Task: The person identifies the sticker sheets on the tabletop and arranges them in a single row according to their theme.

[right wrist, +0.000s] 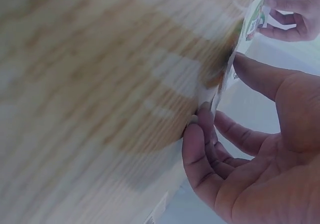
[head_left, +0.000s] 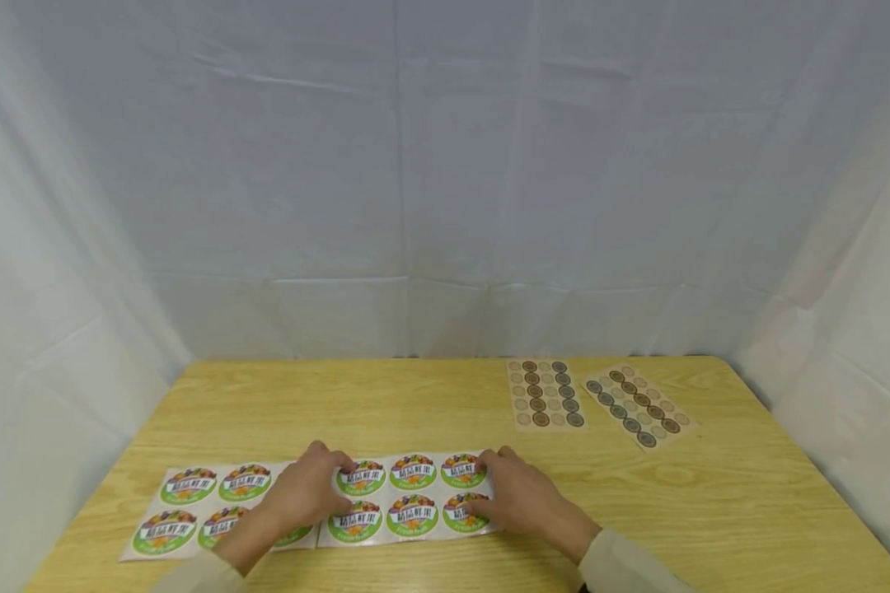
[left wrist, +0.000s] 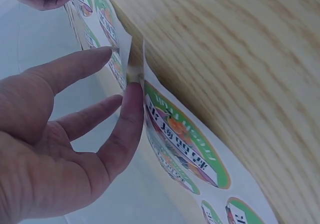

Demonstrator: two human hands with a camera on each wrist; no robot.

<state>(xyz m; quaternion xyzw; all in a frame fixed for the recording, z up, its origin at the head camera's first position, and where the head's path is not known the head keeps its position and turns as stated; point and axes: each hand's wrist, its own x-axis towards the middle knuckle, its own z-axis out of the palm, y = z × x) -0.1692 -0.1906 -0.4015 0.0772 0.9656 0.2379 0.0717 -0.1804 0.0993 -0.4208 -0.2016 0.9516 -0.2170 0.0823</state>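
Two white sheets of round fruit stickers lie side by side along the table's near side. My left hand (head_left: 300,490) is at the seam between them, holding the left edge of the right sticker sheet (head_left: 386,501). In the left wrist view its thumb is on that sheet, and a fingertip (left wrist: 133,91) sits at the gap, where the edge curls up slightly. At the other end, my right hand (head_left: 522,494) pinches the same sheet's right edge, thumb over the stickers and other fingers (right wrist: 195,144) curled at the edge. My left forearm partly covers the left sticker sheet (head_left: 144,550).
Farther back on the right lie two beige sheets of small round labels, one nearly straight (head_left: 521,422) and one turned at an angle (head_left: 656,436). White curtains (head_left: 445,206) surround the wooden table (head_left: 682,511) at the back and both sides.
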